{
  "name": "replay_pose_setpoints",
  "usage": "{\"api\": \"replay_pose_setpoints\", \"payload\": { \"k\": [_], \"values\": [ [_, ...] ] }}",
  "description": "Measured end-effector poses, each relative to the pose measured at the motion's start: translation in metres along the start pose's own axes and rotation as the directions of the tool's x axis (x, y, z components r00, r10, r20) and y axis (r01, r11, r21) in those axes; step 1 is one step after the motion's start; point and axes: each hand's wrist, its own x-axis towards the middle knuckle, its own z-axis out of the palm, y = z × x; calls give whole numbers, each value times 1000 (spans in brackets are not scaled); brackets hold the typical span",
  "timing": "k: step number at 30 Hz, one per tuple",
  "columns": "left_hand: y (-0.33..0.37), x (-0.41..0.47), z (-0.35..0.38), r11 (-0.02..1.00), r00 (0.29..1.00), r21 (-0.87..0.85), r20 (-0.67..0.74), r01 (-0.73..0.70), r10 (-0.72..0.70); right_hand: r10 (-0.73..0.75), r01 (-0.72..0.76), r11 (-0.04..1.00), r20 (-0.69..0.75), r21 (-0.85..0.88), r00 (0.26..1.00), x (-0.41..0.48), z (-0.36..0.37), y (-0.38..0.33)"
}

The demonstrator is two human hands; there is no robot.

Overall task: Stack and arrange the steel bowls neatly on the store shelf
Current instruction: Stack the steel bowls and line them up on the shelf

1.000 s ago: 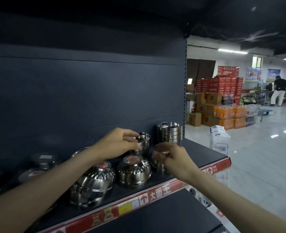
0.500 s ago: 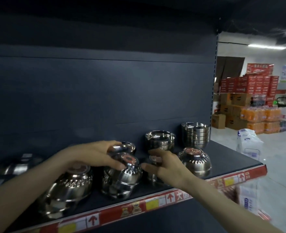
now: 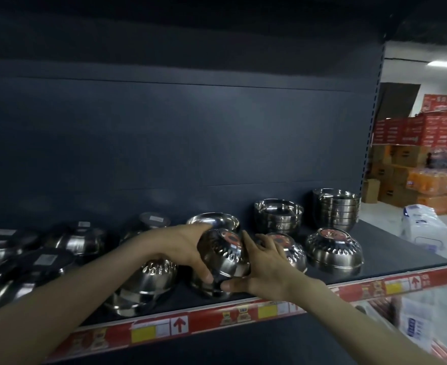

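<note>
A: Status of the bowl?
B: The upturned bowl [image 3: 223, 255] is tilted, near the front edge of the shelf [image 3: 390, 259]. left grip [image 3: 185, 246] curled round its left side, right grip [image 3: 265, 270] clasping the right side, thumb under the rim.
A: Free room?
B: Bare shelf right of the end bowl [image 3: 334, 248], out to the shelf end. tall stack [image 3: 336, 206] against the back wall.

Upturned steel bowl [image 3: 223, 255], tilted, mid-shelf [image 3: 390, 262]
</note>
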Motion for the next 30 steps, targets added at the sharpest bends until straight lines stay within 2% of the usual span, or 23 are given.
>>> {"api": "replay_pose_setpoints", "payload": {
  "k": [4,9,13,20,24,30],
  "values": [
    [5,11,6,996,999,89,33,6,-9,1,-1,1000,-63,1,998,0,3,-1],
    [11,14,12,994,997,107,-78,31,-23,-24,33,998,-140,60,990,-1,4,-2],
    [10,11,14,997,992,71,-123,18,-9,-22,43,994,-199,104,980,-1,7,0],
    [18,9,-3,999,977,19,-209,-36,39,-6,100,954,-313,284,950,-12,-14,-4],
    [36,9,-11,994,959,4,-264,-106,103,25,131,877,-317,462,948,-21,-31,12],
    [71,16,-11,960,923,-110,-321,-258,211,45,174,842,-389,511,920,-43,-66,39]
  ]
}}
